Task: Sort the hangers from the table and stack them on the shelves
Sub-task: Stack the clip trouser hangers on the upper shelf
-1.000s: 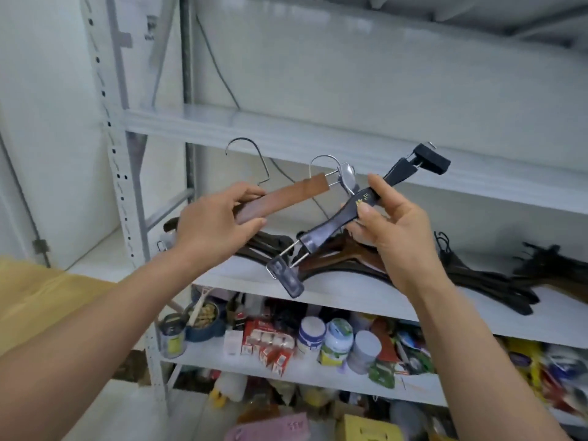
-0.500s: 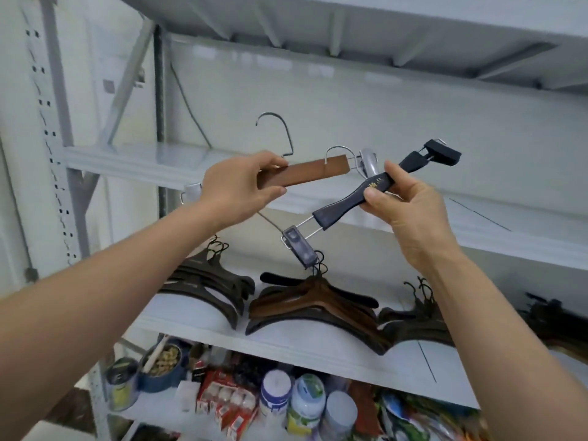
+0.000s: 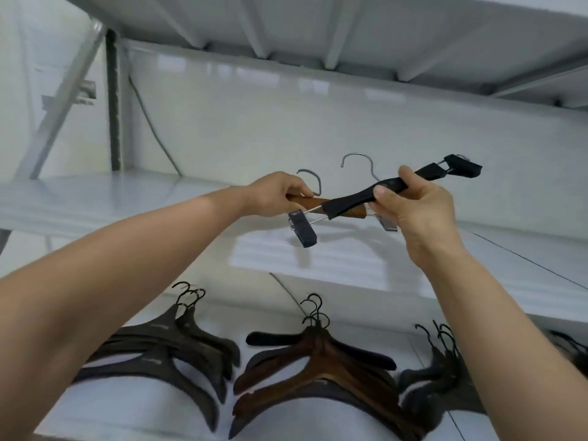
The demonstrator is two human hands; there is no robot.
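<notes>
**As the arms are lifted, two clip hangers are brought up to the upper shelf**

While the hangers are held high, three piles can be seen low and near on the lower shelf (image 3: 241,313). A dark pile (image 3: 165,351) lies at the left, a brown pile (image 3: 321,367) in the middle and another dark pile (image 3: 436,370) at the right. None of these piles is touched.

Above them, the brown clip hanger (image 3: 305,201) is gripped at its left end by the left hand (image 3: 276,195), with the fingers curled round the wood. The black clip hanger (image 3: 356,197) is pinched between thumb and fingers of the right hand (image 3: 413,205). It cannot be told if the brown one is touched by that hand too.

A second ago both hangers were held lower, in front of the shelf with the piles. Now they have been raised and are held just over the upper shelf (image 3: 95,198). The hands have been brought closer together, and the black hanger is now laid across the front of the brown one.

Nothing else can be seen on the part of the upper shelf that shows. Far behind it, only the white wall (image 3: 254,122) is seen.

It is judged that a new spot is being picked for the clip kind, apart from the piles below. Neither hanger has been set down yet.
</notes>
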